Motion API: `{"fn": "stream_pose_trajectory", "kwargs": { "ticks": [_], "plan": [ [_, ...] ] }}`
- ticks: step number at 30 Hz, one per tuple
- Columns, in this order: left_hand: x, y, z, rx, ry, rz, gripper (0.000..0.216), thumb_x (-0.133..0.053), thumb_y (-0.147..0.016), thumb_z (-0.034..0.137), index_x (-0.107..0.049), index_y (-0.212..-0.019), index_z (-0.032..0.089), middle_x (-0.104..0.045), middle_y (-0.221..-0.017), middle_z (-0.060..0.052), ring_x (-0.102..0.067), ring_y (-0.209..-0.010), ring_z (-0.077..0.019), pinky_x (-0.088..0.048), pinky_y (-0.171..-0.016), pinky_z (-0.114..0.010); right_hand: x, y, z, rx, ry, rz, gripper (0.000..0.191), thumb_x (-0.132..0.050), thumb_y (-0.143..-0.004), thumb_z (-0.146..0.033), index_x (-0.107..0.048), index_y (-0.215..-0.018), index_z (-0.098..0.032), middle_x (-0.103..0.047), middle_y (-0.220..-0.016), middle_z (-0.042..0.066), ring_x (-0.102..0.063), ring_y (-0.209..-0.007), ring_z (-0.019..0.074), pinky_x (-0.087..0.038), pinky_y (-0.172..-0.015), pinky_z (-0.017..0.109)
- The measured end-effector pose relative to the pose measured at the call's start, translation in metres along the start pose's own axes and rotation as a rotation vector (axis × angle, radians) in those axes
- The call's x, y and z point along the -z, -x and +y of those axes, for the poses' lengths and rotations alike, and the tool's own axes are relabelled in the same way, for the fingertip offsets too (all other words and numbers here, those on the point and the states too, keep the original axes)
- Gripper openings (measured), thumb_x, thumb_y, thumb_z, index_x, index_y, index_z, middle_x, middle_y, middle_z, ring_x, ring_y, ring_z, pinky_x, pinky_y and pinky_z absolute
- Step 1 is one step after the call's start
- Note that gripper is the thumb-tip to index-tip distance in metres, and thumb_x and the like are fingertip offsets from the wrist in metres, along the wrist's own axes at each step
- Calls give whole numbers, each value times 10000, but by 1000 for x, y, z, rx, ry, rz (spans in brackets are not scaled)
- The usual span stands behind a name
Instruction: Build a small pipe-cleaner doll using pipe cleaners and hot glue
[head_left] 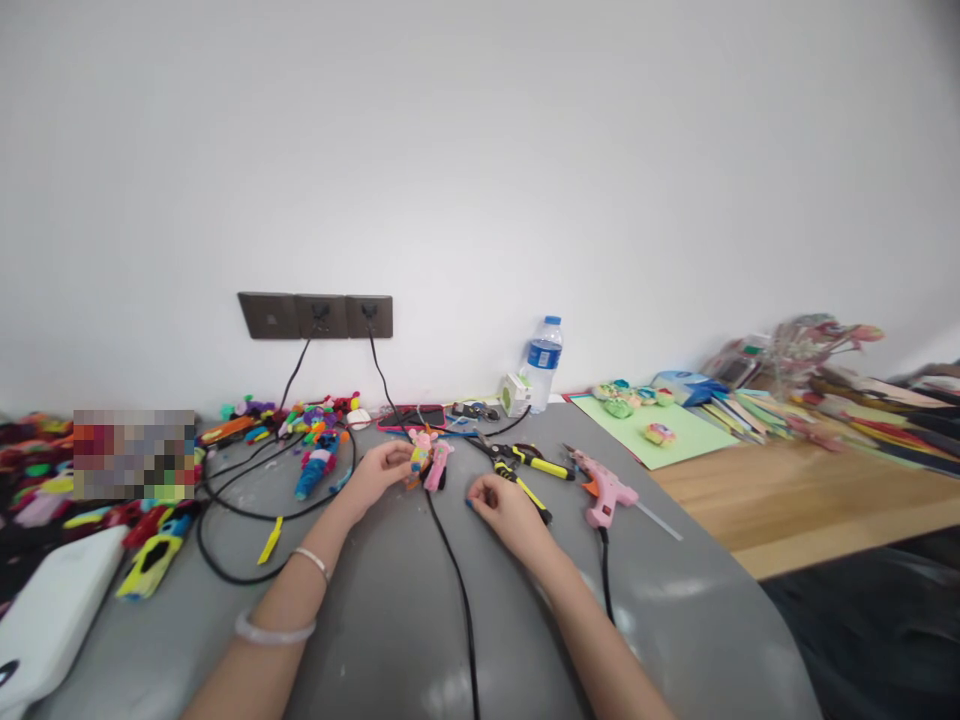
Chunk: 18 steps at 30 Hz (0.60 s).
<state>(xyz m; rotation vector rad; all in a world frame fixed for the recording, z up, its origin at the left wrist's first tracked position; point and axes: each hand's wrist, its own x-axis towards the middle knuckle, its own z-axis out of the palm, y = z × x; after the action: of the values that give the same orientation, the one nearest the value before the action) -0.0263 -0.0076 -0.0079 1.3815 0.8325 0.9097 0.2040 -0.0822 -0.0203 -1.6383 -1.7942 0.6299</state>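
My left hand (379,472) holds a small pink and yellow fuzzy craft figure (429,458) just above the grey table (375,620). My right hand (504,505) rests on the table to the right of it, fingers curled, with a small blue bit at its fingertips; whether it grips anything is unclear. Yellow-handled pliers (525,467) lie right behind the right hand. A pink glue gun (604,490) lies further right, its black cord running toward me.
Black cables (450,560) run from wall sockets (315,316) across the table. Colourful pipe-cleaner pieces (315,425) pile at the back left. A water bottle (543,362), green paper (652,435) and stacked craft sheets (750,410) sit to the right on wood.
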Motion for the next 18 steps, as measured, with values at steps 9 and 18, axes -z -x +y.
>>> {"fn": "stream_pose_trajectory", "kwargs": {
  "ticks": [9, 18],
  "plan": [
    [1, -2, -3, 27, 26, -18, 413, -811, -637, 427, -658, -900, 148, -723, -835, -58, -642, -702, -168, -457, -626, -252, 1, -6, -4, 58, 3, -5, 118, -513, -790, -119, -609, -766, -184, -643, -743, 33, -578, -684, 183, -391, -645, 270],
    [2, -3, -4, 34, -2, -39, 367, -790, -672, 397, -693, -912, 137, -722, -831, -60, -636, -699, -157, -447, -625, -239, -8, -48, -33, 252, -537, 171, 185, -530, -844, -373, -553, -786, -198, -565, -709, 8, -502, -639, 159, -407, -609, 265]
  ]
}}
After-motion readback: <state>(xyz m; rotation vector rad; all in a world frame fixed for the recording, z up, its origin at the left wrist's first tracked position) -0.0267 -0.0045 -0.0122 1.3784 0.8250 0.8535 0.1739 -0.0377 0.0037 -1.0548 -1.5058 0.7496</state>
